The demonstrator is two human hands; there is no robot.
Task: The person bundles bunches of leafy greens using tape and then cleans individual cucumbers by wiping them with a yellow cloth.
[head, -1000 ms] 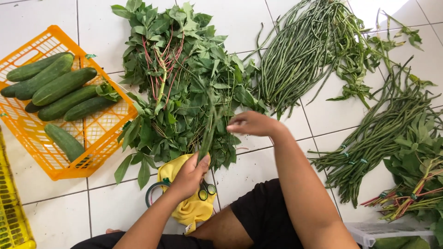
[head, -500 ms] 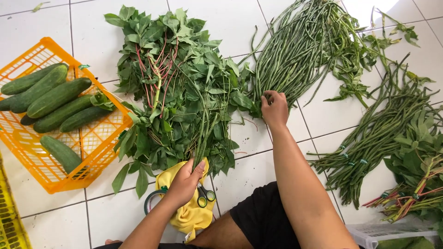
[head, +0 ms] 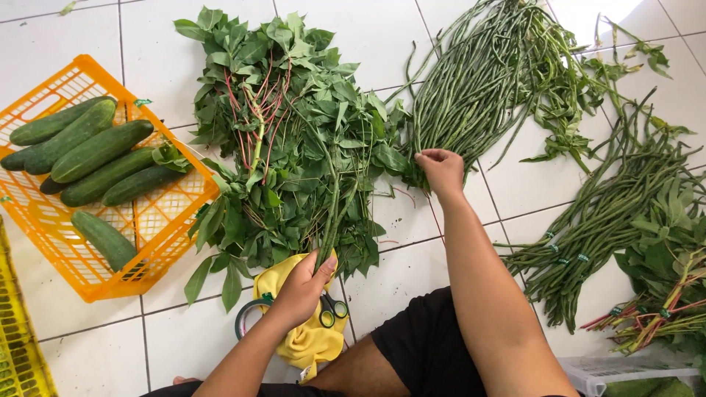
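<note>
Your left hand (head: 303, 288) is closed around the cut ends of a few long green stems (head: 331, 220), holding them just above a crumpled yellow cloth (head: 309, 342) on the white tiled floor (head: 95, 353). Those stems run away from you into the big heap of leafy greens with red stalks (head: 287, 132) that fills the middle of the scene. A small pair of scissors (head: 331, 310) lies on the cloth just right of that hand, and a roll of green tape (head: 246, 317) peeks out at the cloth's left edge.

Your right hand (head: 441, 169) is farther out, fingers curled in a narrow pinch at the near end of a pile of long green beans (head: 471, 88), right beside the leafy heap's right edge. Whether it actually grips a bean, you cannot tell.

To the left sits an orange plastic crate (head: 73, 272) holding dark green cucumbers (head: 95, 154). On the right, more long beans bundled with green ties (head: 596, 220) lie on the tiles, with another leafy red-stalked bunch (head: 669, 294) at the near right.
</note>
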